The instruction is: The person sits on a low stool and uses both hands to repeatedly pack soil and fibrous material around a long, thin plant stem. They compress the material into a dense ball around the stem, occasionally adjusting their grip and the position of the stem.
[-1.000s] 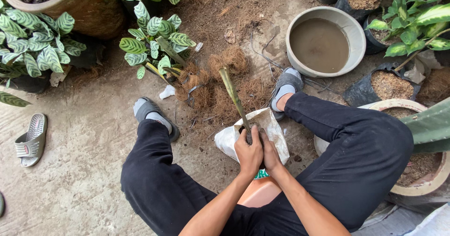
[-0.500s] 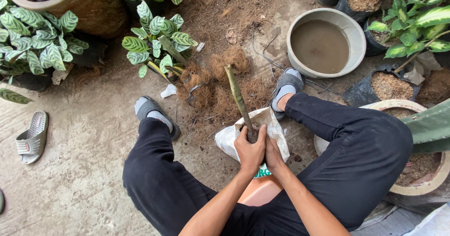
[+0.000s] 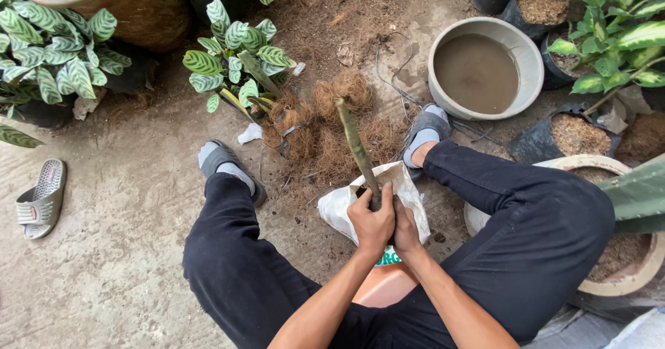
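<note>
A green plant stem (image 3: 355, 144) stands tilted up out of a white plastic bag (image 3: 339, 207) on the ground between my feet. My left hand (image 3: 372, 223) is closed around the base of the stem inside the bag's mouth. My right hand (image 3: 405, 229) presses beside it, fingers curled on the bag's edge and the stem's foot. Brown coconut fibre (image 3: 325, 124) lies heaped just beyond the bag. I sit on a low orange stool (image 3: 381, 286), legs in black trousers spread either side.
A grey basin of muddy water (image 3: 485, 65) sits at upper right. Black pots of soil (image 3: 568, 134) and leafy plants (image 3: 616, 37) stand right; a round planter (image 3: 616, 252) is by my right knee. Striped-leaf plants (image 3: 55, 58) and a sandal (image 3: 41, 196) lie left.
The stem has swung from leaning left toward more upright and slightly closer. Both hands stay at its base in the bag.
</note>
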